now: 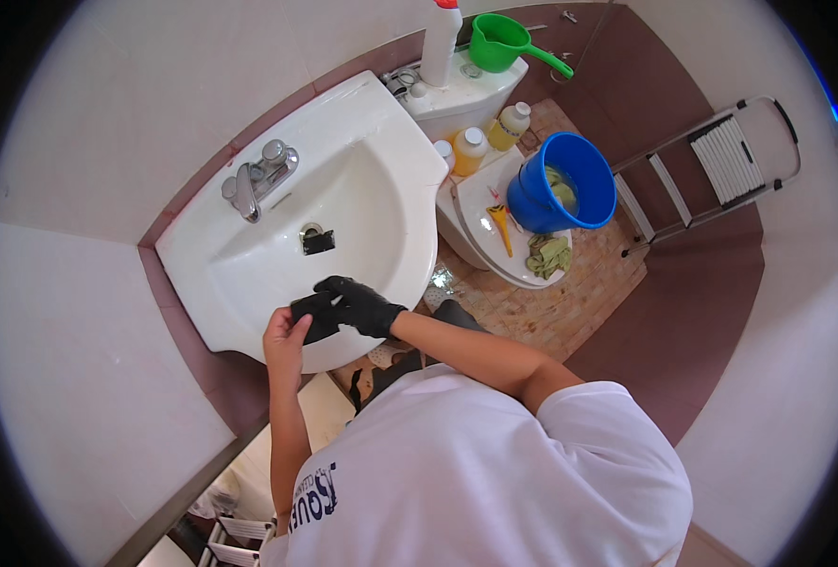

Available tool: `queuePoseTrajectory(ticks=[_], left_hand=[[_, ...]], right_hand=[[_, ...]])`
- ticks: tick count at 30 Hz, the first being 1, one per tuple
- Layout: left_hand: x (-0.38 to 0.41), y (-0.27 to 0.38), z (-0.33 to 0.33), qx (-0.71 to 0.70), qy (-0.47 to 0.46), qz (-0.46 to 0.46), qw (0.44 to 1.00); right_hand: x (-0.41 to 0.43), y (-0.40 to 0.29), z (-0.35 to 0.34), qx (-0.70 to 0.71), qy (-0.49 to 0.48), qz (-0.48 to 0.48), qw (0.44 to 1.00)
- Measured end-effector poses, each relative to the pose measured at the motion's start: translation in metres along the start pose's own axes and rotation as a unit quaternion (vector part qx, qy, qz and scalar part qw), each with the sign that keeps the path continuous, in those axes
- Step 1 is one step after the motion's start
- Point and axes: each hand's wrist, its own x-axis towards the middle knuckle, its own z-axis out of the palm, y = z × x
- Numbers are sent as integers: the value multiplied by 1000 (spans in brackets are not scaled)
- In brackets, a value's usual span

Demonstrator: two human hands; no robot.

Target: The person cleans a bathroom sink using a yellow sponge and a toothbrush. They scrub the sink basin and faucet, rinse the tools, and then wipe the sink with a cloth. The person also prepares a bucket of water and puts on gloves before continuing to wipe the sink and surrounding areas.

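Observation:
Over the front of the white washbasin (362, 191), my bare left hand (286, 339) pinches a flat black piece of thin material (315, 322) between thumb and fingers. Whether this is a sheet or a glove is not plain. My right hand (364, 306), in a black glove, has its fingertips on the piece's right side and appears to grip it too. A small black rectangular piece (318, 242) lies in the bowl, partly over the drain (310, 230). Behind the bowl stands a chrome faucet (259, 177).
To the right, a blue bucket (532, 191) with cloth inside stands on the closed toilet lid (477, 205), beside a yellow-handled scraper (500, 230) and crumpled green cloth (549, 256). Bottles (470, 152) line the lid's rear. A green dipper (498, 44) and white bottle (440, 49) top the cistern. A folding stepladder (674, 188) leans right.

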Motion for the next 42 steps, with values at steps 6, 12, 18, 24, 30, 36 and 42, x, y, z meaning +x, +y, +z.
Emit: queuePoseTrajectory(ticks=[6, 12, 18, 24, 30, 36, 42], left_hand=[[57, 7, -36, 71, 105, 84, 988], [163, 0, -176, -162, 319, 22, 933], [173, -29, -193, -170, 348, -58, 920], [85, -26, -65, 200, 574, 35, 793], [78, 41, 122, 381, 344, 152, 845], [134, 52, 251, 233, 67, 121, 962], [241, 89, 392, 95, -226, 10, 969]], right_hand=[[-21, -8, -43, -29, -1, -42, 999], [-48, 0, -138, 117, 81, 30, 989], [-77, 9, -270, 139, 224, -29, 964], [-73, 83, -481, -69, 473, 32, 878], [11, 142, -585, -486, 329, 182, 789], [46, 162, -573, -367, 221, 408, 806], [24, 217, -579, -379, 9, 364, 851]])
